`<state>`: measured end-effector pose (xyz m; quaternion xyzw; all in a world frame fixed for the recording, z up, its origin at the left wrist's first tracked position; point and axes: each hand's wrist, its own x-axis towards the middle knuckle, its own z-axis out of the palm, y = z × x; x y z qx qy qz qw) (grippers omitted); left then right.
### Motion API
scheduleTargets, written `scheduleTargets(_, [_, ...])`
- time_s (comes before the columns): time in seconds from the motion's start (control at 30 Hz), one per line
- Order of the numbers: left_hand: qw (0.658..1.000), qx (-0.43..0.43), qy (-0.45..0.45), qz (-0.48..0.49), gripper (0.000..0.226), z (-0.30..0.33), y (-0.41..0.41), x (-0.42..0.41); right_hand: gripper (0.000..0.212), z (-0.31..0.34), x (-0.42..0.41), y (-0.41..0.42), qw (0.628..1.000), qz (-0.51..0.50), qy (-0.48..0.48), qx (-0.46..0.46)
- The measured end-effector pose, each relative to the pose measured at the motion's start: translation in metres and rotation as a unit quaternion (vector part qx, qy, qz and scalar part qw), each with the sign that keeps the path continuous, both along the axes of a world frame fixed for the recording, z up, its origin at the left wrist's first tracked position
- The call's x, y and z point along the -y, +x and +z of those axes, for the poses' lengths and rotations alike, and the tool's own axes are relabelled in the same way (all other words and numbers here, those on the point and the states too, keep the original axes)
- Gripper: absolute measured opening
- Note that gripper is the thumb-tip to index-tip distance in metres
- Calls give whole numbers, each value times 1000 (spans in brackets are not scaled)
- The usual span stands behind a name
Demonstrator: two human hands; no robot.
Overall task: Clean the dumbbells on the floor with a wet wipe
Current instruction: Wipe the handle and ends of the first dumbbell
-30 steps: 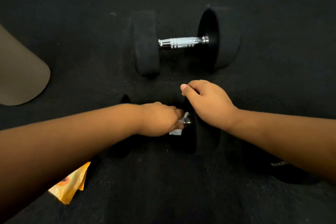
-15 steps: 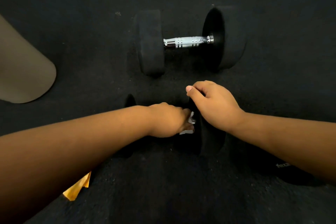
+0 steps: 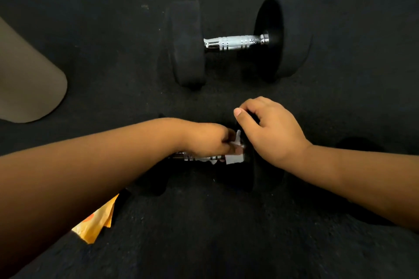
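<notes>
Two black dumbbells with chrome handles lie on the dark floor. The far dumbbell (image 3: pixel 235 43) sits untouched at the top centre. On the near dumbbell (image 3: pixel 260 172), my left hand (image 3: pixel 208 140) grips a white wet wipe (image 3: pixel 234 158) around the right end of the chrome handle. My right hand (image 3: pixel 269 129) curls over the top of that dumbbell's right weight and holds it. The near dumbbell's left weight is mostly hidden under my left forearm.
A beige rounded object (image 3: pixel 27 84) lies at the left edge. An orange and yellow packet (image 3: pixel 95 222) pokes out from under my left forearm. A dark object (image 3: pixel 358 142) sits behind my right wrist. Black rubber flooring (image 3: pixel 204 233) spreads all around.
My left hand has lifted slightly, so more of the chrome handle and wipe shows below it. My right hand keeps its hold on the right weight.
</notes>
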<state>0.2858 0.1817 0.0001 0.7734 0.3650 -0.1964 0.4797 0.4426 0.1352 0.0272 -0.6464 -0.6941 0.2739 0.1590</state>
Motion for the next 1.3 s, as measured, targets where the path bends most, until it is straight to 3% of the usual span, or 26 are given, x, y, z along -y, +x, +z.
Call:
scheduleTargets(0.23, [989,-11,114,-95,35,24,-6,-4,23,-1,0,-1,1000,-2,3,-8])
scheduleTargets(0.4, [953,-41,264,-140,43,14,7,21,24,-2,1,1,1000,-3,5,0])
scheduleTargets(0.43, [960,-38,247,-129,44,13,6,23,26,-1,0,1,1000,-5,4,0])
scheduleTargets(0.53, [997,-10,70,-20,42,15,-1,7,28,1,-2,1,1000,-12,-3,-4])
scheduleTargets(0.63, [999,-22,8,-23,37,21,-2,-7,26,1,-2,0,1000,-11,-6,-9])
scheduleTargets(0.7, [998,-27,32,-45,27,19,5,-2,22,1,0,0,1000,-8,-1,-10])
scheduleTargets(0.8, [994,-29,91,-56,33,10,10,10,20,1,2,0,1000,-8,6,-12])
scheduleTargets(0.97, [998,-40,13,-42,39,21,-7,-5,18,0,5,-1,1000,-4,13,-6])
scheduleTargets(1.1, [995,-38,59,-67,39,18,7,5,19,1,6,-1,1000,-5,15,-10])
scheduleTargets(1.23, [994,6,107,-15,39,9,1,11,20,1,4,-1,1000,-5,8,-12])
scheduleTargets(1.3, [985,8,171,-19,36,11,-7,2,22,2,2,-1,1000,-9,5,-11])
